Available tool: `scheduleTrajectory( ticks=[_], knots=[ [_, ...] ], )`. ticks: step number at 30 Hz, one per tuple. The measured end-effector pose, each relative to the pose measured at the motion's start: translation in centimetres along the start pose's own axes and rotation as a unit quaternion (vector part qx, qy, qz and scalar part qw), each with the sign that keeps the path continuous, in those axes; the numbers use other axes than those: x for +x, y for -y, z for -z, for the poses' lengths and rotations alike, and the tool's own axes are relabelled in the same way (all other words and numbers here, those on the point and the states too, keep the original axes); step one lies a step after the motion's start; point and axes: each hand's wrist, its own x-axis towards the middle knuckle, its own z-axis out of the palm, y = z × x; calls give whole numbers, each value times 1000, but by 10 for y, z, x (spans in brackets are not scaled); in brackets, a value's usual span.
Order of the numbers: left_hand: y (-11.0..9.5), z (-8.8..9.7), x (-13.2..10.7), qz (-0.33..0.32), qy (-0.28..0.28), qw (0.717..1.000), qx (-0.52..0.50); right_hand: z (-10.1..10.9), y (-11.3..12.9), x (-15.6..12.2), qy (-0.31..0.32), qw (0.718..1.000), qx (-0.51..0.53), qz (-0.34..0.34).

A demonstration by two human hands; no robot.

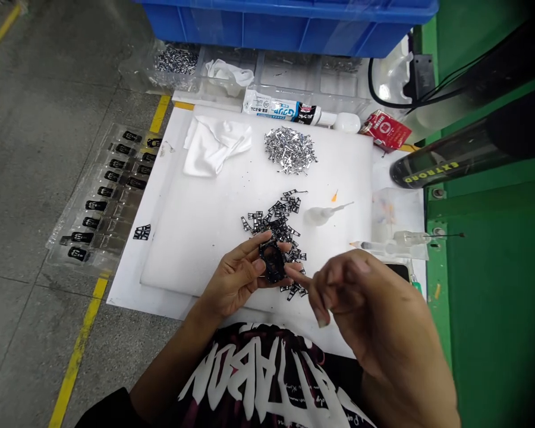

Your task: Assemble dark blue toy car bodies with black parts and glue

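Note:
My left hand (238, 273) grips a small black watch-case-like frame (273, 261) with a large opening in its middle, thumb on the near side and fingers behind. At the frame's right edge is the outstretched fingertip of my right hand (356, 297). Its other fingers are loosely bent, and I see nothing held in them. Beneath and behind the frame lies a loose pile of small black parts (276, 223) on a white foam pad (173, 238). Farther back is a heap of small shiny metal pieces (289, 150).
A white cloth (216, 145), a glue tube box (280, 110), a small dropper bottle (321, 215), a red packet (387, 131) and a syringe (378, 246) lie around. Behind stands a blue bin (285, 27). Clear trays of black parts (96, 205) are at left. A dark tube (450, 154) juts from the right.

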Motion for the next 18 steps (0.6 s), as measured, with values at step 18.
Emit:
scheduleTrajectory(
  ticks=[18],
  knots=[
    [2, 1, -2, 14, 9, 1000, 13, 10, 9, 11, -76, 997, 15, 11]
  ],
)
